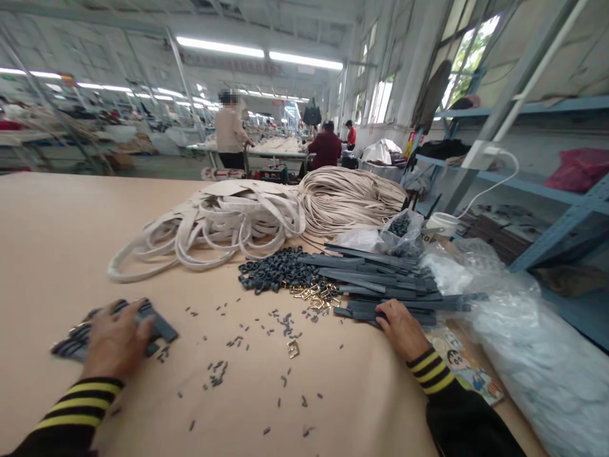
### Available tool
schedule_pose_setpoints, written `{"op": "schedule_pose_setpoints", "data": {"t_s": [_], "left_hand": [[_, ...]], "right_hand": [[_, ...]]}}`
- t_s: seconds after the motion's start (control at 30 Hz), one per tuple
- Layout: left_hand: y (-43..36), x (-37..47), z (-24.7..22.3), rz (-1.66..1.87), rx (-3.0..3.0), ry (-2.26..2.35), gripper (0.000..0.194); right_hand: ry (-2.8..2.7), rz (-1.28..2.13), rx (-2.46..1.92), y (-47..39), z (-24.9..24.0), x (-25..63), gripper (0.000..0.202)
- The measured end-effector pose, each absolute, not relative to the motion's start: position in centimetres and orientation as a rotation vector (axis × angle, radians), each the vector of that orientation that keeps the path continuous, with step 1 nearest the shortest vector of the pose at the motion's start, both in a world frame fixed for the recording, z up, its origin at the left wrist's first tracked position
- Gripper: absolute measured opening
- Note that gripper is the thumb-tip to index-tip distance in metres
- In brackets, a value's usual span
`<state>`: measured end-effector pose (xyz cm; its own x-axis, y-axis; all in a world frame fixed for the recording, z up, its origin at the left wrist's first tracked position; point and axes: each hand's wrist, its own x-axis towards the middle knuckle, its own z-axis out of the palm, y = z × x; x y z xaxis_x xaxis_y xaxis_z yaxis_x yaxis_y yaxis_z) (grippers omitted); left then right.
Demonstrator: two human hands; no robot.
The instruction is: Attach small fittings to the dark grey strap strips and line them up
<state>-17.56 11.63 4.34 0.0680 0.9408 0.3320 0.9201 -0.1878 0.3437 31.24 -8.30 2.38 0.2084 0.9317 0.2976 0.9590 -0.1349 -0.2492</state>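
My left hand lies over a small bunch of dark straps with gold buckles, its fingers spread across them. At the right, my right hand has its fingers bent onto the near edge of a pile of dark flat strips, with a strip at the fingertips; the grip is partly hidden. Beside the strips lie a heap of dark loops and several gold buckles. A single gold buckle lies apart, among scattered small dark bits.
Coils of pale webbing and a bundle of thin pale cord lie at the back of the table. Clear plastic bags and a printed cartoon booklet are at the right, near blue shelves. Co-workers stand farther off.
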Motion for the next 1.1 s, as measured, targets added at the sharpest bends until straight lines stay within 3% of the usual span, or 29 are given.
{"op": "schedule_pose_setpoints", "data": {"t_s": [0.1, 0.23, 0.47, 0.57, 1.1], "left_hand": [[7.3, -11.0, 2.7, 1.037, 2.311, 1.637, 0.044], [1.5, -2.5, 2.5, 0.925, 1.981, 1.223, 0.033], [-1.5, 2.3, 2.4, 0.744, 1.306, 0.878, 0.032], [-1.3, 1.6, 1.7, 0.774, 1.223, 0.909, 0.03], [-1.4, 1.5, 1.2, 0.827, 1.216, 1.024, 0.03]], "right_hand": [[-1.794, -0.163, -2.179, -8.1, 2.7, 31.0, 0.009], [-1.853, -0.062, -2.111, -7.9, 4.7, 29.6, 0.007], [-1.798, 1.22, -1.438, -6.0, 5.3, 20.5, 0.007], [-1.555, 1.55, -1.335, -5.0, 3.7, 18.2, 0.015], [-1.42, 1.708, -1.211, -4.5, 1.4, 18.5, 0.025]]}}
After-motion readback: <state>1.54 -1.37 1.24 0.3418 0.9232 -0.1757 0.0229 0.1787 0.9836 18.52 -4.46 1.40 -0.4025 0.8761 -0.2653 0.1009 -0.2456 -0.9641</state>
